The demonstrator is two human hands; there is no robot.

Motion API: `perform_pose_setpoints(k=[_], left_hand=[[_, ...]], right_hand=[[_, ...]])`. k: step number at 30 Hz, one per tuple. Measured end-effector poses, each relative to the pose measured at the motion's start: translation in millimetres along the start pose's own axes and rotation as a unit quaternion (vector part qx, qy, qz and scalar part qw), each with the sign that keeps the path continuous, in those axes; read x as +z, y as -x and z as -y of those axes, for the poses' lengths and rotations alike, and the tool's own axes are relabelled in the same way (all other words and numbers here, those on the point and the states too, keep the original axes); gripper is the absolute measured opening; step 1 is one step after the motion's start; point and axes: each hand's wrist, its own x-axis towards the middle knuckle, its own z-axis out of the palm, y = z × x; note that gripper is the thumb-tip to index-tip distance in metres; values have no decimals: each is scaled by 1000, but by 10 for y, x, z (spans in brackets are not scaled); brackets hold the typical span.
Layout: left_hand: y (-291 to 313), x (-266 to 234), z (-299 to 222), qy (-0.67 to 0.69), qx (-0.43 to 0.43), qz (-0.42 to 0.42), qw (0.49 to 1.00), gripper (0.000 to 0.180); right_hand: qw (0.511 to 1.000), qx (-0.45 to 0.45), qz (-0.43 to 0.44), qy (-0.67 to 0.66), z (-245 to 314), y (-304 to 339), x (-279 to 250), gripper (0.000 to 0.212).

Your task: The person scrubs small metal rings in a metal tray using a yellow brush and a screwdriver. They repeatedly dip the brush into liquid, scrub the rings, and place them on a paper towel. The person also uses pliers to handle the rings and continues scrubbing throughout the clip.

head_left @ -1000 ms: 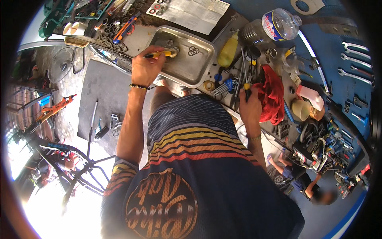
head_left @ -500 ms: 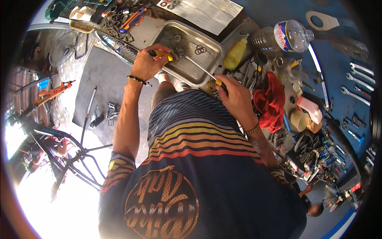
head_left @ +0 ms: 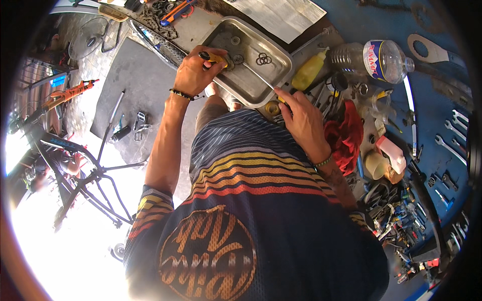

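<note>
Grey and metal, the tray [head_left: 251, 45] at the frame's upper centre, with my right hand [head_left: 304, 123] gripping a slim driver [head_left: 259, 76] and my left hand [head_left: 193, 75] a yellow-handled tool [head_left: 217, 58], holds loose dark loops [head_left: 263, 61] and two small rings [head_left: 238, 59], one by the driver's tip, so I judge the work unfinished.

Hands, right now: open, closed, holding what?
Left hand: closed, holding a yellow-and-black-handled tool at the silver rectangular metal tray.
Right hand: closed, holding a long, thin, metal-shafted tool, pointing into the tray.
</note>
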Motion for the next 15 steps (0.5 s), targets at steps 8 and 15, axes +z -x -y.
perform_pose_setpoints(k=[8,15], left_hand=[[-2,-29,-45,-5,-35,30,999,32],[-24,-40,-78,-8,-35,41,998,32]], right_hand=[[1000,-6,-1,10,41,-1,-2,45],[1000,-18,-8,19,67,-14,14,44]])
